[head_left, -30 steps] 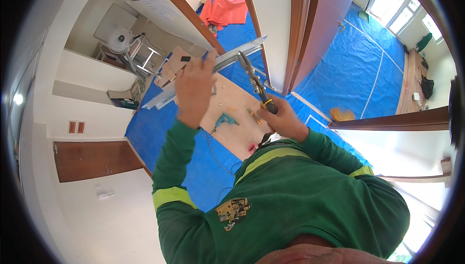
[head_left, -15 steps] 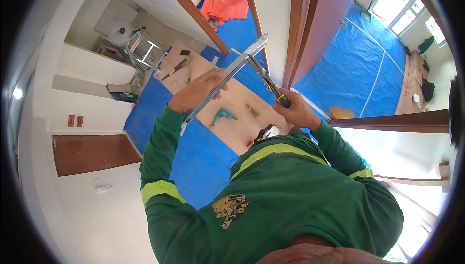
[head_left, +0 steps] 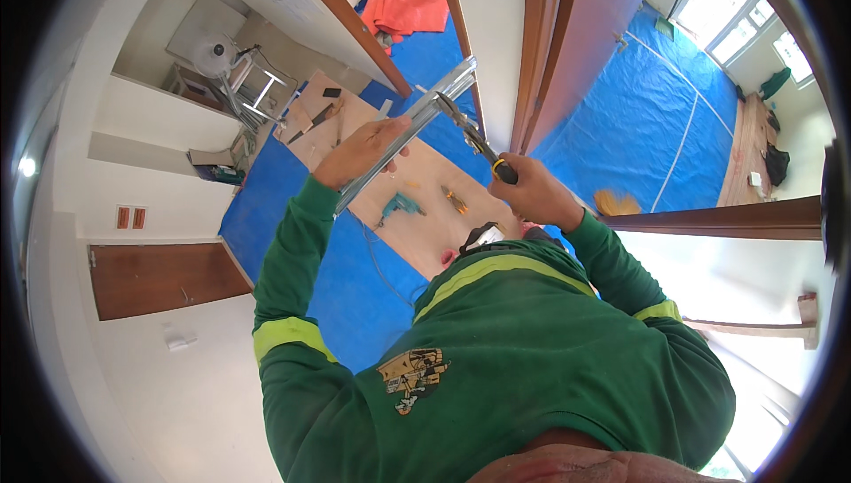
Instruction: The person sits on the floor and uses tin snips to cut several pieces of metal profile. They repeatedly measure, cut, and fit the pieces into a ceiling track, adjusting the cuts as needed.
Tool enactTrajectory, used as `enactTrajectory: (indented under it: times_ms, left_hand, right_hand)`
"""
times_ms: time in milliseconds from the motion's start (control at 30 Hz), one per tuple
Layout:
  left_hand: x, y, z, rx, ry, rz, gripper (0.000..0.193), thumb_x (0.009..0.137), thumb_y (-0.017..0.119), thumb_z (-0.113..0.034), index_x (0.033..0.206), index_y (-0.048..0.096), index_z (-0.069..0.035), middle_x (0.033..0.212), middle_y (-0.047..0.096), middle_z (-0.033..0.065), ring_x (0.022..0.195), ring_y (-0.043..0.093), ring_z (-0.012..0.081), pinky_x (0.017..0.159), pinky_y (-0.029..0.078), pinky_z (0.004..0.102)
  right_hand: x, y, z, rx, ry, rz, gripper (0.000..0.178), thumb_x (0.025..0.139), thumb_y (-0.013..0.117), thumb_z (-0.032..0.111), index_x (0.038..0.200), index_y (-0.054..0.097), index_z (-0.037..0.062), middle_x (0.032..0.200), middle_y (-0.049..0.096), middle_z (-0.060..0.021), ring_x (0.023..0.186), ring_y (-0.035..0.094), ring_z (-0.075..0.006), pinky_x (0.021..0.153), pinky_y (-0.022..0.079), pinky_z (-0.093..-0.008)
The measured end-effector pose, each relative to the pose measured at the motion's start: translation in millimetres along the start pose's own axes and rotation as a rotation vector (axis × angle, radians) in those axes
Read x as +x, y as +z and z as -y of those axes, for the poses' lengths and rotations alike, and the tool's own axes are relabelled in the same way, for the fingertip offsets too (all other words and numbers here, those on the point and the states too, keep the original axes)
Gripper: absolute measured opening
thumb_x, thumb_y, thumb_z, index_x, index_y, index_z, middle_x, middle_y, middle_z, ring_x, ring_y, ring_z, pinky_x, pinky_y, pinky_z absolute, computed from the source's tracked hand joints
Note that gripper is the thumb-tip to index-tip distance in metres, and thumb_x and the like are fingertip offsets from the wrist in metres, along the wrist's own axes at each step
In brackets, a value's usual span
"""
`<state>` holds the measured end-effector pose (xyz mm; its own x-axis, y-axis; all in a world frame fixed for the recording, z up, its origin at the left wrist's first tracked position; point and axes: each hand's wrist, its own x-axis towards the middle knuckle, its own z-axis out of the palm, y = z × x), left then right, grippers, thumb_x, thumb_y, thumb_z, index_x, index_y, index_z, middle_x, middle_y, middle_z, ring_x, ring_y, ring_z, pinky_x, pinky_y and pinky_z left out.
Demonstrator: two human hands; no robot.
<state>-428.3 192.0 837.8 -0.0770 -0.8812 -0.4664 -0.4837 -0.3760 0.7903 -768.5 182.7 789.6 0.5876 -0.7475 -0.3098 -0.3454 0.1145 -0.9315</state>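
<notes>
The left hand (head_left: pixel 363 153) is clamping the metal channel (head_left: pixel 424 119), whose long axis is running from near left to far right. The right hand (head_left: pixel 536 192), farther off, is gripping the snips (head_left: pixel 475 139); their blades are overlapping the channel's right edge. Far left, a box-like container (head_left: pixel 213 168) is sitting, contents unclear.

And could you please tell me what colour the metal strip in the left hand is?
The metal strip is shiny silver-grey, best seen in the head view.
</notes>
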Motion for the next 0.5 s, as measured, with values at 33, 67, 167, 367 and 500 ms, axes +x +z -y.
enactTrajectory:
  times_ms: [33,67,167,367,500]
  left_hand:
    - [2.8,-0.6,-0.2,0.01,0.01,-0.003,0.062,0.117,0.051,-0.06,0.123,0.071,-0.002,0.098,0.069,0.0049,0.075,0.066,0.0131,0.07,0.056,0.0297]
    - [5.9,-3.2,-1.5,0.026,0.022,-0.012,0.064,0.116,0.052,-0.061,0.121,0.073,-0.001,0.098,0.069,0.0051,0.076,0.066,0.0132,0.069,0.055,0.03]
    - [14.3,-16.5,5.7,0.029,0.06,-0.08,0.059,0.115,0.053,-0.056,0.118,0.073,0.0,0.093,0.07,0.006,0.075,0.066,0.0136,0.067,0.055,0.0325]
    - [15.6,-72.4,24.1,0.626,0.549,-0.271,0.043,0.121,0.047,-0.032,0.143,0.067,-0.001,0.131,0.073,0.016,0.117,0.072,0.0285,0.105,0.055,0.0437]
    - [-11.2,-56.7,-86.1,0.413,0.314,-0.339,0.058,0.117,0.051,-0.053,0.122,0.075,-0.001,0.098,0.072,0.0108,0.083,0.068,0.0209,0.081,0.056,0.0392]
  right_hand:
    - [-3.0,1.0,2.6,0.009,0.01,-0.013,0.029,0.098,0.072,0.024,0.103,0.063,-0.0037,0.075,0.061,-0.0092,0.06,0.064,-0.0171,0.055,0.053,-0.0374]
    - [-2.7,0.9,4.2,-0.006,-0.008,-0.023,0.029,0.098,0.072,0.024,0.102,0.063,-0.0035,0.075,0.061,-0.01,0.06,0.063,-0.0171,0.055,0.053,-0.038]
    - [7.2,-1.0,14.9,-0.048,-0.096,-0.05,0.028,0.097,0.071,0.024,0.1,0.063,-0.0032,0.074,0.061,-0.0136,0.06,0.064,-0.0197,0.057,0.053,-0.0411]
    - [46.7,9.3,15.0,-0.176,-0.486,-0.213,0.03,0.092,0.075,0.026,0.098,0.068,-0.003,0.083,0.066,-0.0329,0.078,0.068,-0.0487,0.074,0.053,-0.0536]
    - [28.5,-21.3,54.2,-0.19,-0.42,-0.202,0.036,0.091,0.075,0.027,0.106,0.068,-0.0049,0.089,0.07,-0.0342,0.085,0.07,-0.0523,0.077,0.055,-0.0553]
